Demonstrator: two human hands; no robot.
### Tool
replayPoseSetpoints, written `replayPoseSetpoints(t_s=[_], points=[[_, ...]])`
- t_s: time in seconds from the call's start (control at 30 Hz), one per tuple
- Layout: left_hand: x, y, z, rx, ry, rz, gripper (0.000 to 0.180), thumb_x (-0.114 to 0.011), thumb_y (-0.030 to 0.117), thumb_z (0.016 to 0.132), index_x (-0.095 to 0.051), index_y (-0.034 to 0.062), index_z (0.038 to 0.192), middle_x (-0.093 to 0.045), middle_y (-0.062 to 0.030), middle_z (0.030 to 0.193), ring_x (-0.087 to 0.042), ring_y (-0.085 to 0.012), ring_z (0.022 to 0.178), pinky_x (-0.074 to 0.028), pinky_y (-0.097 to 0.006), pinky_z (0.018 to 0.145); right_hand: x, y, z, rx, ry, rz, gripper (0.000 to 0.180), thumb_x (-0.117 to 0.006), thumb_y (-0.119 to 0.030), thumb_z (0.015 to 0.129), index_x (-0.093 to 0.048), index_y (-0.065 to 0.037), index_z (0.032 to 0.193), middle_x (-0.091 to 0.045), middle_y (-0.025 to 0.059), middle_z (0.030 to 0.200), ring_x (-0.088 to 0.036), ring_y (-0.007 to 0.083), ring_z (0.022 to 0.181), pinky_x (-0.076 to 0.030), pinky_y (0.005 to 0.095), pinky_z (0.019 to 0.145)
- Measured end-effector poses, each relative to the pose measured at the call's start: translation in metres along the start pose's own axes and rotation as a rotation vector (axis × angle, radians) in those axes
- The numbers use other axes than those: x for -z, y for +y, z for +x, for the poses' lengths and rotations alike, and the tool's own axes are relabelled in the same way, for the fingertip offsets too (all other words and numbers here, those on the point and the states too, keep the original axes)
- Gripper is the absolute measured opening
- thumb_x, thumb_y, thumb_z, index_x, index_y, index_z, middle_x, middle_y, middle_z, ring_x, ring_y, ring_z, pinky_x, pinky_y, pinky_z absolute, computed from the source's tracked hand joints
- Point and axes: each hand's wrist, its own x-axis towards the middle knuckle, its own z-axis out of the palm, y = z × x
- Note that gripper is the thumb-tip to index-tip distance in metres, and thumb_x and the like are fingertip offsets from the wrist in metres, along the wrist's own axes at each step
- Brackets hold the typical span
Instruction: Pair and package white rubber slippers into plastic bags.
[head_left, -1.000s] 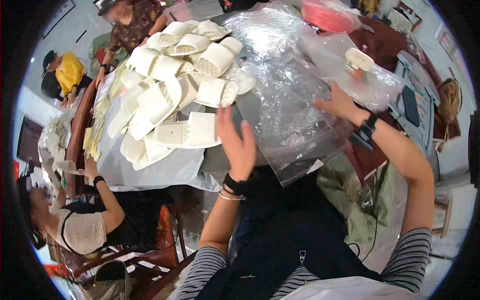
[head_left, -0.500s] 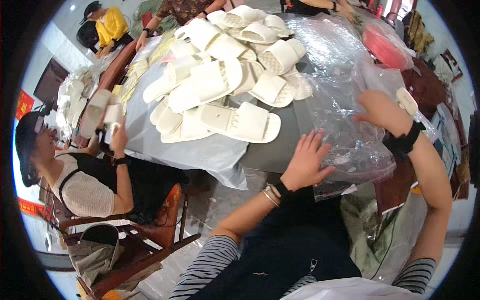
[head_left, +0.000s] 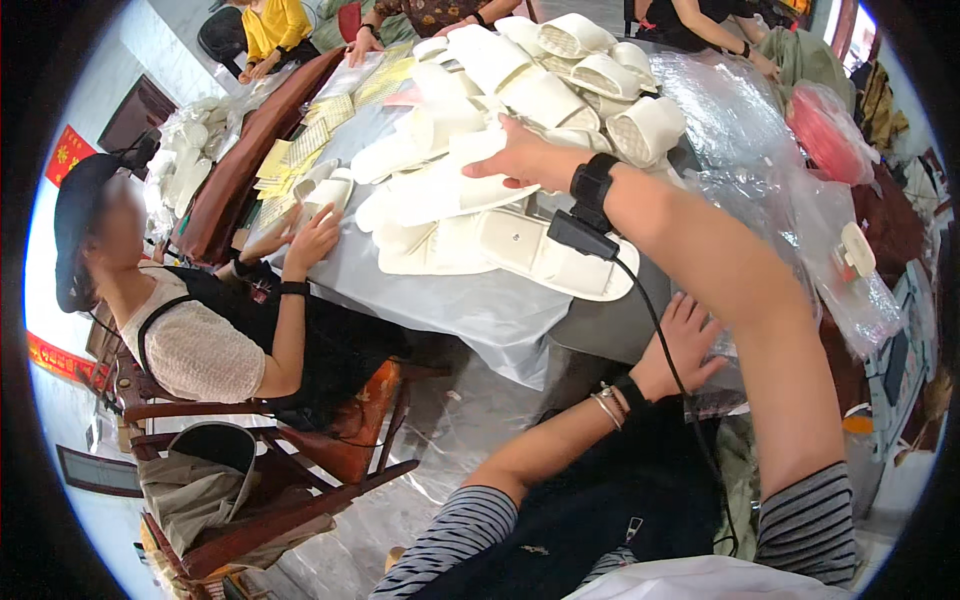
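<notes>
My right hand (head_left: 530,158) reaches across to the slipper pile, its thumb and fingers spread against a cream slipper (head_left: 440,192) in the middle. This slipper lies on others, and its heel end is partly hidden by my hand. Just below my right wrist, another cream slipper (head_left: 515,240) lies along the pile's near side. A small black device on a cable (head_left: 582,236) hangs from that wrist over its sole. My left hand (head_left: 684,348) rests near the table's front edge with fingers spread, beside clear plastic bags (head_left: 720,200) and holding nothing.
To the left a seated co-worker handles a slipper (head_left: 328,188) beside yellow sheets (head_left: 290,160). More people work along the far side. A red plastic bundle (head_left: 828,130) sits at the far right. A wooden chair (head_left: 350,410) stands at the lower left.
My right hand has moved left from the plastic bags onto the slipper pile. My left hand stays near the table edge. The view has shifted, and the co-worker's hands have lowered to the table.
</notes>
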Motion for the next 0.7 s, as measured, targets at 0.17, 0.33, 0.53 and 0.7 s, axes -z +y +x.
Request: replayPoseSetpoints(t_s=[0.17,0.33,0.53,0.7], points=[[-0.036,-0.012,0.001,-0.017,0.011,-0.095,0.063,-0.061,0.037,0.086,-0.049,0.0045,0.138,-0.04,-0.0228,0.145,-0.028,-0.044,0.138,-0.019,-0.057,0.115,-0.008,0.002,0.036,-0.082,-0.177,0.364,0.118,-0.083,-0.026,0.079,0.007,-0.008,0.153,-0.055,0.0035,0.113,-0.055,0.0081,0.077,-0.051,0.0204,0.064],[0.006,0.008,0.004,-0.053,0.004,-0.292,0.058,-0.055,0.036,0.088,-0.05,0.0054,0.137,-0.039,-0.0206,0.149,-0.028,-0.0424,0.14,-0.018,-0.056,0.116,0.001,0.012,0.057,-0.038,-0.249,0.495,0.069,-0.076,-0.021,0.087,-0.03,-0.014,0.138,-0.055,-0.005,0.106,-0.054,0.0015,0.078,-0.052,0.0163,0.066],[-0.011,0.002,0.004,-0.037,-0.003,-0.155,0.053,-0.06,0.03,0.086,-0.053,0.0049,0.132,-0.047,-0.0208,0.139,-0.034,-0.0438,0.135,-0.023,-0.056,0.113,0.001,0.007,0.014,0.077,-0.338,0.766,0.026,-0.07,-0.02,0.092,-0.049,-0.015,0.107,-0.056,-0.006,0.092,-0.055,0.0042,0.077,-0.05,0.0193,0.067],[0.015,-0.002,0.007,0.036,-0.044,-0.113,0.06,-0.068,0.028,0.08,-0.051,0.0007,0.131,-0.045,-0.027,0.137,-0.04,-0.0436,0.13,-0.031,-0.055,0.108,0.083,0.007,-0.095,0.202,-0.303,1.057,0.019,-0.065,-0.013,0.093,-0.056,-0.004,0.107,-0.058,0.0028,0.089,-0.058,0.0131,0.077,-0.052,0.0252,0.073]])
